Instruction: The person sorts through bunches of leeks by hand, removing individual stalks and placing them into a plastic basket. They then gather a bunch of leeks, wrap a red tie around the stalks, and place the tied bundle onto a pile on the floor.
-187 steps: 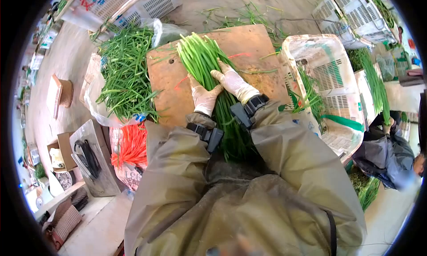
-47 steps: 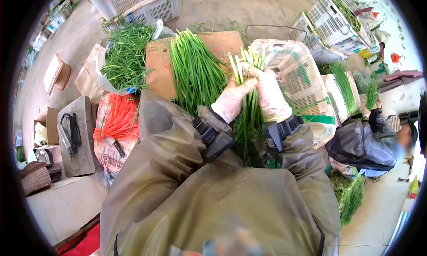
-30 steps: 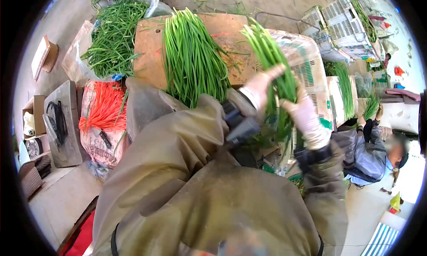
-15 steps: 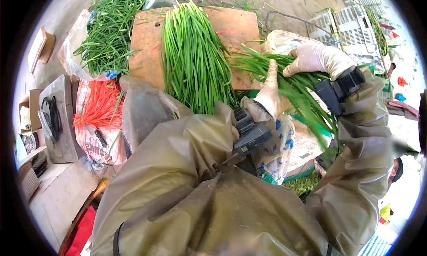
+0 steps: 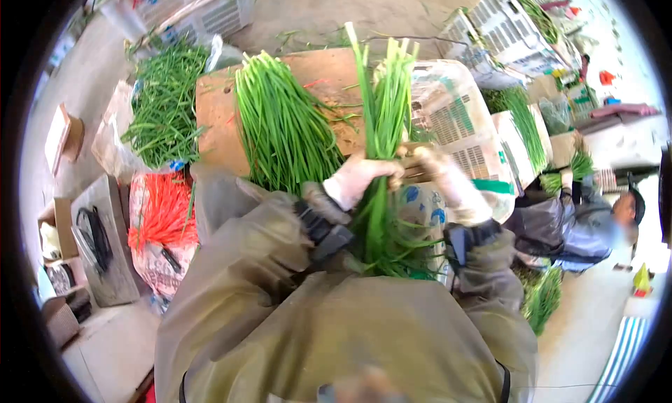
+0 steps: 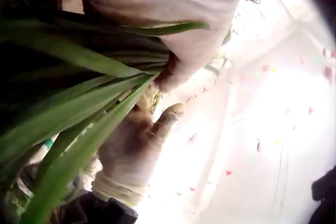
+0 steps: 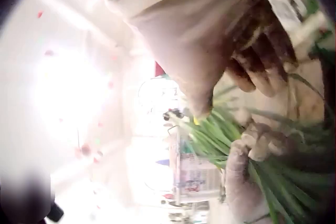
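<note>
In the head view a bunch of green stalks point(image 5: 385, 116) stands pale ends up in the gloved left hand point(image 5: 360, 179), whose fingers and thumb wrap round it. Its leaves hang below that hand toward the apron. Close on the right side of the bunch is the gloved right hand point(image 5: 451, 182); the right wrist view shows that hand point(image 7: 210, 40) with fingers extended and bent a little, apart from the stalks point(image 7: 215, 134). A larger pile of stalks point(image 5: 283, 123) lies on the wooden board point(image 5: 213, 116), left of the hands.
A white crate point(image 5: 458, 88) stands right of the board. Loose greens point(image 5: 164, 102) fill a plastic bag on the left, above red strips point(image 5: 161, 207) on a sack. Stacked crates point(image 5: 490, 39) stand at the back right; another person point(image 5: 581, 221) sits at the right.
The held stalks have swung from slanting across the right side to upright in front of the body. The right hand has come down and off them; the left hand has moved left, gripping them.
</note>
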A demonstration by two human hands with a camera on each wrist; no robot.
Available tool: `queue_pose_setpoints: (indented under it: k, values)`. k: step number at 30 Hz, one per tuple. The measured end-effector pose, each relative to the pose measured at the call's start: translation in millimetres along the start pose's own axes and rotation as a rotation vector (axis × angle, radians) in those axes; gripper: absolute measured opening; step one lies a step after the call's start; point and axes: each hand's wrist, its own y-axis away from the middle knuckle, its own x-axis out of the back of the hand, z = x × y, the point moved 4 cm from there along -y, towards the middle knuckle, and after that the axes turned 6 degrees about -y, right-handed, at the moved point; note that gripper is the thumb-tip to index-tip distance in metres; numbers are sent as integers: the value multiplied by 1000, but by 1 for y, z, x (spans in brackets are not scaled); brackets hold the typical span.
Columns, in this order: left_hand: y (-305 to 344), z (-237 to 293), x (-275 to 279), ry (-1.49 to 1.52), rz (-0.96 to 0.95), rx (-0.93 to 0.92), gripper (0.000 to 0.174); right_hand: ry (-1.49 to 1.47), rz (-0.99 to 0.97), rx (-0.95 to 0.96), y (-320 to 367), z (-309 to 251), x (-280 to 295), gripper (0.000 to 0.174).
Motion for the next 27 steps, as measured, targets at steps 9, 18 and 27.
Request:
queue_pose_setpoints:
  k: [9, 18, 27]
  values:
    - [152, 35, 5, -222, -238, 429, 57, -1108, 18, 474, -44, -19, -26, 25]
    - [232, 51, 3, -408, 38, 190, 65, -163, 403, 647, 36, -38, 1, 14]
    - [241, 35, 2, -376, 165, 145, 41, 93, -84, 256, 48, -8, -117, 24]
